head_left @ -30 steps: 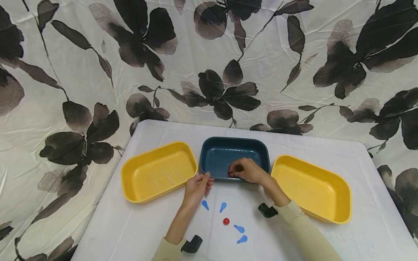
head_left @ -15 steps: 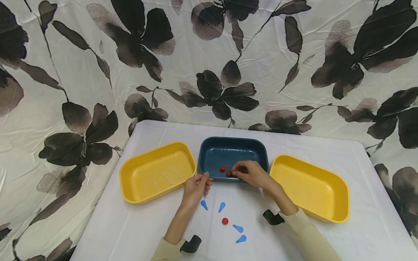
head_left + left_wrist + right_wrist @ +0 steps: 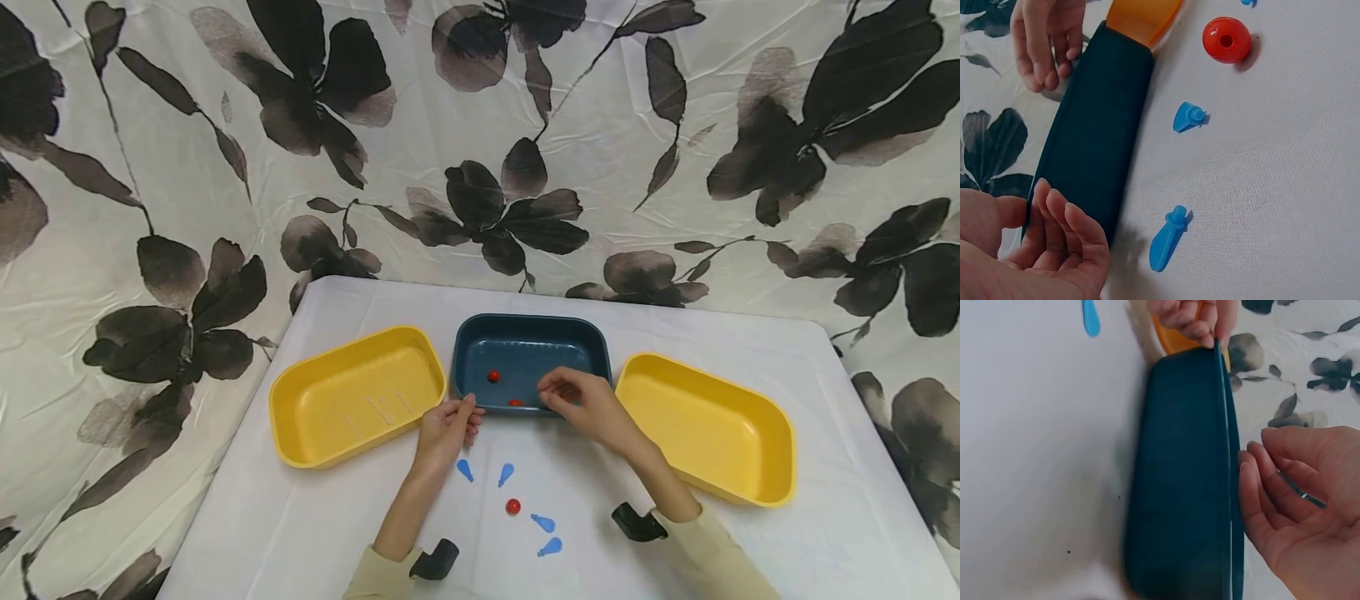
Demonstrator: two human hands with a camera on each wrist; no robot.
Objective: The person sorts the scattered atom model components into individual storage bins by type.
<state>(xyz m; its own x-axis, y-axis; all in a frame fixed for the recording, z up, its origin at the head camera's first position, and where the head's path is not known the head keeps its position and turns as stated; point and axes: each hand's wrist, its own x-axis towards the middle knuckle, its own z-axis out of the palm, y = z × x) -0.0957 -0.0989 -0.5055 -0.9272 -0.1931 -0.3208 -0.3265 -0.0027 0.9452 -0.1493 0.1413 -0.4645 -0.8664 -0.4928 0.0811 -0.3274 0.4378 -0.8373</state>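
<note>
While the tray (image 3: 536, 354) (long axis left-right) mostly hides one ball (image 3: 515, 402), the left hand (image 3: 447, 427) pinches its rim (image 3: 532, 316); the half-open right hand (image 3: 588, 404) is empty.

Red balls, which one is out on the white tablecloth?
The red ball lying among the four blue pieces. What sets it apart: the other two red balls in sight are inside the dark blue tray.

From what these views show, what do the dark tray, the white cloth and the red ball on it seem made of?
Tray: probably plastic, smooth, glossy highlights inside.
Cloth: apparently woven fabric, matt, fine texture showing close up.
Ball: likely plastic, shiny with highlights; painted wood is possible.
</note>
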